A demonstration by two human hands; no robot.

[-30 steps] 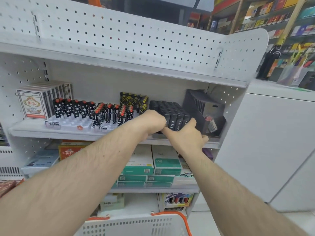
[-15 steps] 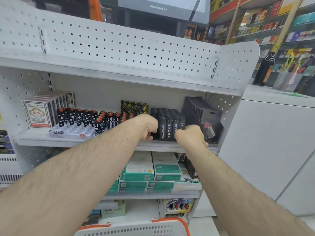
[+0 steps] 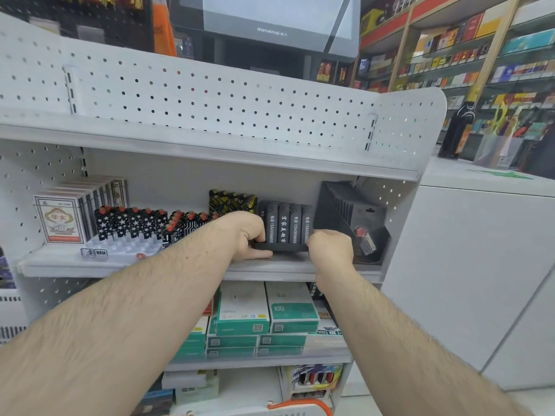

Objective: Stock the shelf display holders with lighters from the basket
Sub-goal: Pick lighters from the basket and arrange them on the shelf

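Note:
A black display holder [image 3: 285,247] full of black lighters [image 3: 283,225] with white lettering stands on the middle shelf [image 3: 180,265]. My left hand [image 3: 247,235] grips the holder's left end, thumb under its front edge. My right hand [image 3: 330,246] is curled round its right front corner. Left of it stand star-patterned lighters [image 3: 129,220] in a white holder [image 3: 126,246], circuit-patterned lighters [image 3: 186,223] and black-and-yellow ones [image 3: 232,199] behind. The basket's white rim with orange handle [image 3: 295,406] shows at the bottom edge.
A tilted black holder [image 3: 345,211] with one red-topped lighter [image 3: 363,238] sits at the shelf's right end. White card boxes [image 3: 60,217] stand at the left. Green boxes [image 3: 264,310] fill the shelf below. A white counter [image 3: 480,235] lies to the right.
My right hand moved from the lighters' tops down to the holder's right front corner and curled round it. My left hand settled on the holder's left end. The view tilted upward.

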